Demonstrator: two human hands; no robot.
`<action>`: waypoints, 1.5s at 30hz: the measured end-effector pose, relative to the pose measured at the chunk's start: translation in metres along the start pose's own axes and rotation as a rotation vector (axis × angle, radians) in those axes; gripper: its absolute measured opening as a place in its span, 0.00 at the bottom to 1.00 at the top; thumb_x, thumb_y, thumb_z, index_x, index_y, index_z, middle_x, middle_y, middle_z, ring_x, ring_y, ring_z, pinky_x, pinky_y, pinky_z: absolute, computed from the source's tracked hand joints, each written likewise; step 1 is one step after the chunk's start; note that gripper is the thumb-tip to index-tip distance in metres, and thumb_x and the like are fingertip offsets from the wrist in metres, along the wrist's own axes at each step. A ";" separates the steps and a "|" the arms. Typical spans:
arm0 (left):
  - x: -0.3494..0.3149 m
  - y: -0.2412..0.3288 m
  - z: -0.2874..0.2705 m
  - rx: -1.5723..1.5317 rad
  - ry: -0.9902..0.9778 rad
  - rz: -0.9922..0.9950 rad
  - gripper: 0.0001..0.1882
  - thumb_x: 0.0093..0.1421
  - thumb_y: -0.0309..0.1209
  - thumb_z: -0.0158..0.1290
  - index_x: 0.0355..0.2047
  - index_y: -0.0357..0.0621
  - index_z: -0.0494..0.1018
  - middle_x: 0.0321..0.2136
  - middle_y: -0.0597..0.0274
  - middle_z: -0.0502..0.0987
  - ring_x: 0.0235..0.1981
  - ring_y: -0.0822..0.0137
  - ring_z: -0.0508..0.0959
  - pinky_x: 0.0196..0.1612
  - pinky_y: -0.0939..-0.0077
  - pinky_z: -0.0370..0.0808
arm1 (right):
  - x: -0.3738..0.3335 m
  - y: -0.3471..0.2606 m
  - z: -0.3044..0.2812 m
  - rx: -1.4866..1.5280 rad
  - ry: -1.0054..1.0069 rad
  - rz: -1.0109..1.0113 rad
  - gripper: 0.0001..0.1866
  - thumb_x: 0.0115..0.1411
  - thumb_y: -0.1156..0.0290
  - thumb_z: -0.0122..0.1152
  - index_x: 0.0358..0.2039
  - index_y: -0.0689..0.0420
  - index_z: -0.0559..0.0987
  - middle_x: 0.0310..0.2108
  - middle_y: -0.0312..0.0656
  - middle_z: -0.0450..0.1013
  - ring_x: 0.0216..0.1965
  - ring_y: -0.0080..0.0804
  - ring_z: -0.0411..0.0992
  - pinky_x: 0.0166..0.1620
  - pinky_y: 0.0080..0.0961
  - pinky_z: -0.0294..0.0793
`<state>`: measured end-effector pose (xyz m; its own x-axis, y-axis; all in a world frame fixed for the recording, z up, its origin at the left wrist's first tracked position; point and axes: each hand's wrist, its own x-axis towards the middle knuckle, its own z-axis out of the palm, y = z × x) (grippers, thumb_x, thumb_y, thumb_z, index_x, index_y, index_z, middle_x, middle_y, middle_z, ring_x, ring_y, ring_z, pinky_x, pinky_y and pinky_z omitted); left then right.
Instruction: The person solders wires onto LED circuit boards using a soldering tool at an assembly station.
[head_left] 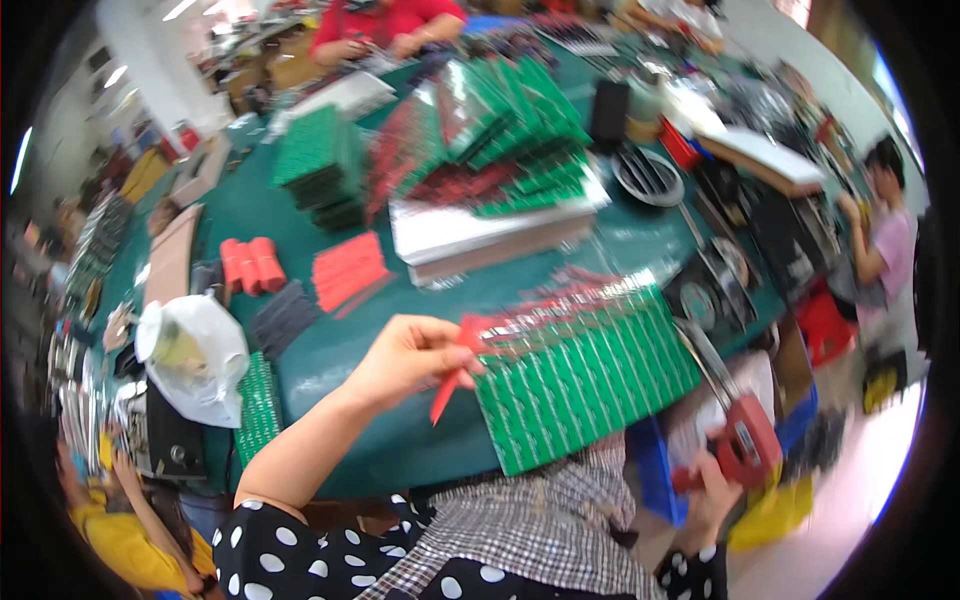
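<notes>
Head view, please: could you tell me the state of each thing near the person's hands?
Left hand: grip pinching a red strip.
Fanned row of green card packets: overlapping, on the green table.
Right hand: closed round the handle of a red handheld tool.
White plastic bag: lying crumpled.

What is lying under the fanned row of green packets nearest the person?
The fanned green packets rest on the green table, their near ends overhanging checked cloth. The left hand pinches a red strip at their left end. Anything beneath the row is covered.
</notes>
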<state>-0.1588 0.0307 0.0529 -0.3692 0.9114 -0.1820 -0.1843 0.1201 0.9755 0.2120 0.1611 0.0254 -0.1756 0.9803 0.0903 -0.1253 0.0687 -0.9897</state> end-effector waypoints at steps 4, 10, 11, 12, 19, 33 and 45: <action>0.001 0.000 0.066 -0.209 -0.599 -0.417 0.09 0.57 0.22 0.52 0.37 0.29 0.73 0.29 0.51 0.79 0.30 0.64 0.80 0.36 0.74 0.78 | 0.007 0.005 0.022 -0.111 -0.295 0.109 0.28 0.46 0.78 0.67 0.50 0.64 0.69 0.40 0.40 0.73 0.35 0.24 0.71 0.36 0.19 0.71; 0.009 -0.008 0.100 -0.212 -0.840 -0.545 0.10 0.57 0.22 0.52 0.38 0.28 0.73 0.30 0.50 0.79 0.32 0.63 0.80 0.38 0.72 0.78 | 0.022 0.017 0.048 -0.431 -0.670 -0.623 0.27 0.44 0.70 0.66 0.47 0.62 0.73 0.38 0.47 0.75 0.36 0.38 0.76 0.38 0.25 0.75; 0.009 -0.009 0.101 -0.224 -0.859 -0.538 0.10 0.57 0.22 0.52 0.38 0.28 0.73 0.30 0.50 0.78 0.32 0.63 0.80 0.38 0.72 0.78 | 0.021 0.015 0.050 -0.459 -0.747 -0.612 0.26 0.44 0.70 0.65 0.47 0.62 0.74 0.37 0.47 0.75 0.35 0.37 0.76 0.36 0.25 0.76; 0.010 -0.010 0.100 -0.234 -0.857 -0.532 0.10 0.57 0.22 0.52 0.38 0.28 0.73 0.30 0.50 0.78 0.32 0.63 0.80 0.38 0.72 0.78 | 0.023 0.015 0.052 -0.443 -0.709 -0.689 0.27 0.43 0.70 0.66 0.47 0.62 0.74 0.36 0.46 0.76 0.32 0.37 0.77 0.33 0.24 0.76; 0.015 -0.018 0.099 -0.201 -0.842 -0.515 0.09 0.57 0.23 0.53 0.36 0.28 0.74 0.30 0.51 0.79 0.31 0.65 0.80 0.38 0.74 0.77 | 0.015 0.026 0.049 -0.431 -0.751 -0.682 0.26 0.42 0.70 0.65 0.44 0.63 0.75 0.33 0.47 0.76 0.30 0.36 0.77 0.29 0.23 0.75; -0.033 -0.054 0.012 1.301 -0.092 0.592 0.15 0.39 0.18 0.53 0.32 0.38 0.74 0.28 0.61 0.75 0.27 0.63 0.77 0.26 0.74 0.75 | -0.065 0.054 0.025 -0.210 -0.569 0.464 0.32 0.47 0.67 0.68 0.50 0.70 0.67 0.33 0.41 0.74 0.27 0.25 0.71 0.33 0.20 0.71; -0.024 -0.067 0.005 1.355 -0.188 0.616 0.17 0.42 0.24 0.53 0.36 0.35 0.74 0.27 0.62 0.71 0.24 0.67 0.72 0.22 0.77 0.71 | -0.066 0.056 0.045 -0.472 -0.708 0.368 0.27 0.48 0.64 0.66 0.46 0.65 0.71 0.35 0.44 0.74 0.34 0.37 0.75 0.40 0.28 0.73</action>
<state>-0.1332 0.0032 -0.0078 0.0659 0.9766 0.2046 0.9514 -0.1233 0.2821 0.1727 0.0924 -0.0310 -0.7008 0.6240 -0.3456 0.4397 -0.0036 -0.8981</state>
